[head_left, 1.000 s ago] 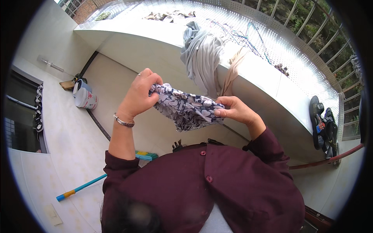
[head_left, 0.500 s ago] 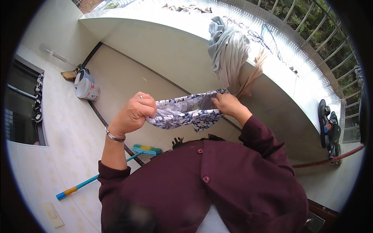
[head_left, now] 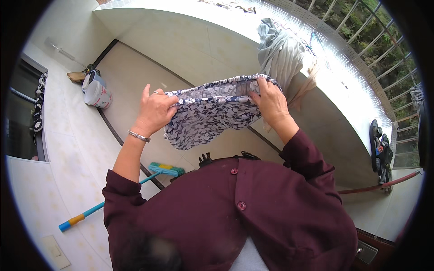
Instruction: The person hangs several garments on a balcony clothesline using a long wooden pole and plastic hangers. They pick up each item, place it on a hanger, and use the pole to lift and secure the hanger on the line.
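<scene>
A blue-and-white patterned cloth (head_left: 212,113) is stretched between my hands in front of my chest. My left hand (head_left: 153,108), with a ring and a metal bracelet at the wrist, grips its left end. Its right upper edge is pinched by my right hand (head_left: 270,100). The cloth's gathered top edge runs level between both hands and the rest hangs down. Just beyond my right hand a grey garment (head_left: 279,53) lies draped over the white tiled ledge (head_left: 203,31).
A teal brush with a blue and orange handle (head_left: 113,196) lies on the tiled floor below my left arm. A white bucket (head_left: 96,90) stands by the wall at left. Black sandals (head_left: 379,149) sit at right beside a red hose (head_left: 384,184). Metal railing (head_left: 370,40) tops the ledge.
My hands have moved apart and upward, spreading the bunched cloth out wide between them. The view has tilted so the ledge and grey garment sit closer to my right hand.
</scene>
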### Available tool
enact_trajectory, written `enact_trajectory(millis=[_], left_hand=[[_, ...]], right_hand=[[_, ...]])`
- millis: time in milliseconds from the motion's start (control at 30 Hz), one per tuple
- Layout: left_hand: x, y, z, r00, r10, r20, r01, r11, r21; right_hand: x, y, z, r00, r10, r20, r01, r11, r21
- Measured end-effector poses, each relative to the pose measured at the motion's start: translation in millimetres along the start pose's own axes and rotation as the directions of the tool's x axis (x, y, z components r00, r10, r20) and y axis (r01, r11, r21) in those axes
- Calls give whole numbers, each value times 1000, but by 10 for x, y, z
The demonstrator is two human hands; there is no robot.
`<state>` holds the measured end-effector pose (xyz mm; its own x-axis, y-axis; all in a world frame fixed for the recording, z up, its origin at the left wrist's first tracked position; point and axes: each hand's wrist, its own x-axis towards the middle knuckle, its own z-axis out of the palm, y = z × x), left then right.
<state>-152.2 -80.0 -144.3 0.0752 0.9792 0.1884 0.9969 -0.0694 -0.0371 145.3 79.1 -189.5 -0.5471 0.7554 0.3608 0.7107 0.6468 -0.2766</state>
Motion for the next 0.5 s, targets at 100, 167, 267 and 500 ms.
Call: enact_trajectory(millis=[100, 167, 267, 500], left_hand=[[89, -56, -72, 985, 1, -172, -34, 982, -188], [146, -74, -164, 976, 29, -215, -79, 970, -230], [237, -100, -261, 965, 100, -243, -162, 954, -254], [229, -194, -59, 885, -241, -399, 72, 916, -394]], right_hand=[[136, 49, 51, 991, 112, -77, -114, 993, -23], [238, 4, -42, 977, 204, -66, -209, 975, -75], [373, 125, -93, 965, 252, 68, -240, 960, -145], [241, 379, -513, 761, 641, -103, -275, 461, 844]])
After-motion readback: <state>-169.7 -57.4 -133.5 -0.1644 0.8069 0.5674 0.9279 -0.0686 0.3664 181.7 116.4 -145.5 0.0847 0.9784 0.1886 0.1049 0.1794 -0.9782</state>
